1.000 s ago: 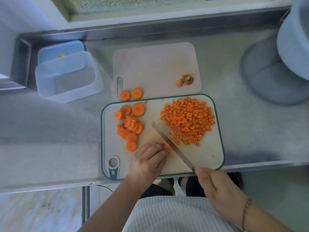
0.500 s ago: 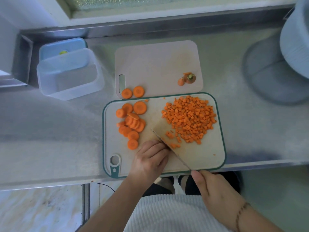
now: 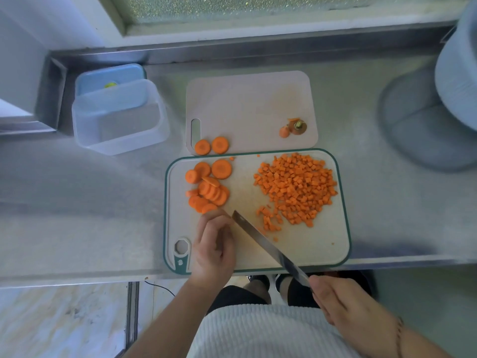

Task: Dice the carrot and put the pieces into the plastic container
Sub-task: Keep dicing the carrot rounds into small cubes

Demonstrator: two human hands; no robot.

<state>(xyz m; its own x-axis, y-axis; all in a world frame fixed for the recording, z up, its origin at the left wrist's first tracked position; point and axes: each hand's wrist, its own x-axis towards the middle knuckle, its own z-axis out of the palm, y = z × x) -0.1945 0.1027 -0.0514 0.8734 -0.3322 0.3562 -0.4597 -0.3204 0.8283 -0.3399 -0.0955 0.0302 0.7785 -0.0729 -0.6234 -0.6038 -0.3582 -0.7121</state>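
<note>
Carrot rounds (image 3: 207, 188) heaped on left part of green-rimmed cutting board (image 3: 333, 250); diced pile (image 3: 296, 188) on right; two rounds (image 3: 211, 146) on plain board (image 3: 247, 107) behind. Slices likely stiff, light, damp – apt to roll or skid; best pinned flat from above, fingers tucked back from blade. Left hand (image 3: 214, 246) curled at near edge of rounds – whatever fingers hold is hidden. Right hand (image 3: 346, 306) wrapped round knife (image 3: 265, 245) handle, handle itself covered. Clear plastic container (image 3: 116, 117) on worktop (image 3: 77, 202), far left, no carrot inside. Frame edges blurred.
</note>
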